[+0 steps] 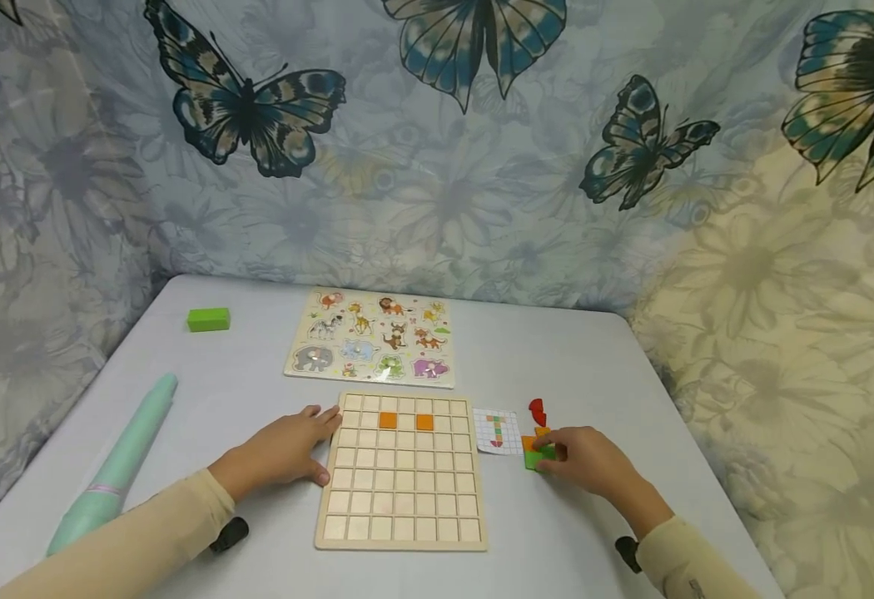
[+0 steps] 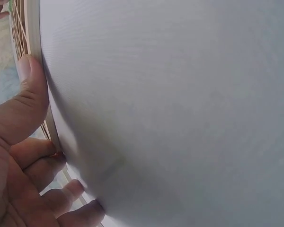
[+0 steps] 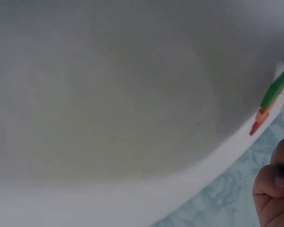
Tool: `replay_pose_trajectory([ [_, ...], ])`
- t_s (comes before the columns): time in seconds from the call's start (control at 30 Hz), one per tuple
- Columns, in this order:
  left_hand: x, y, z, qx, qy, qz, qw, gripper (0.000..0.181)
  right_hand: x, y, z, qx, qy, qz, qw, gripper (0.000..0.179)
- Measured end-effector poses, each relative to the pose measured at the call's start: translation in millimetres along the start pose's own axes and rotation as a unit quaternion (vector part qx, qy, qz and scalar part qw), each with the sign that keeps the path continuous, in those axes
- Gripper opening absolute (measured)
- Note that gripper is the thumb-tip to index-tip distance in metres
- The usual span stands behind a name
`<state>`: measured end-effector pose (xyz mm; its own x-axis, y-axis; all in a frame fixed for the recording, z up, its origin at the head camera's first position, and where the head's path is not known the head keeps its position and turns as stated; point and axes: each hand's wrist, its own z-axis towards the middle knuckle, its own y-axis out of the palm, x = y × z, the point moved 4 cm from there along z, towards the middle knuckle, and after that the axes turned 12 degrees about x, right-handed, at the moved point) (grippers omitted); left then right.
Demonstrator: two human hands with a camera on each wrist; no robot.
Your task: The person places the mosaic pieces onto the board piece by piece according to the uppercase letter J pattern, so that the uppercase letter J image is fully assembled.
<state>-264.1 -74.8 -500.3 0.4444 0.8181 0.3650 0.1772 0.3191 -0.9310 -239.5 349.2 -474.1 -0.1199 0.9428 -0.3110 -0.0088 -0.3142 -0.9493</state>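
Note:
A wooden grid board [image 1: 404, 480] lies in front of me, with one orange square tile [image 1: 388, 421] and another orange tile [image 1: 425, 423] in its second row. Against the board's left edge rests my left hand [image 1: 281, 447]; in the left wrist view the thumb [image 2: 35, 90] and fingertips touch the rim. My right hand [image 1: 593, 462] is at a small pile of coloured tiles, pinching a green tile [image 1: 548, 452] between thumb and forefinger. Orange tiles [image 1: 528, 443] and a green one [image 1: 533, 460] lie beside those fingertips. Red pieces [image 1: 538, 412] sit just beyond.
A gridded pattern card [image 1: 497, 432] lies between board and tiles. Behind the board is an animal puzzle [image 1: 372, 337]. A green block [image 1: 208, 319] stands at the back left, and a mint-coloured tapered object [image 1: 126, 453] lies along the left side. Butterfly-print fabric [image 1: 452, 191] surrounds the table.

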Motion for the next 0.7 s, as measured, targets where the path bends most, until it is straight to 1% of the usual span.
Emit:
replay_pose_trajectory([
  [0.17,-1.5,-0.6,-2.2,0.003,-0.008,-0.004,1.0,0.099,6,6,-7.6,0.007,-0.006,0.002,1.0,0.028],
  [0.33,-3.8,2.6,-1.6,0.003,-0.014,-0.001,0.9999,0.1,8,6,-10.4,0.018,-0.038,-0.005,0.9991,0.025],
  [0.43,-4.2,2.1,-1.9,0.003,-0.017,-0.004,0.9998,0.1,4,3,-10.6,0.027,-0.054,0.004,0.9982,0.023],
  [0.57,-3.0,0.1,-3.0,0.01,-0.019,-0.011,0.9997,0.099,-10,2,-3.4,0.043,-0.08,0.024,0.9955,0.024],
  [0.7,-2.2,-0.8,-4.5,0.008,-0.022,-0.008,0.9997,0.099,-42,10,14.1,0.033,-0.117,0.029,0.9922,0.026],
])
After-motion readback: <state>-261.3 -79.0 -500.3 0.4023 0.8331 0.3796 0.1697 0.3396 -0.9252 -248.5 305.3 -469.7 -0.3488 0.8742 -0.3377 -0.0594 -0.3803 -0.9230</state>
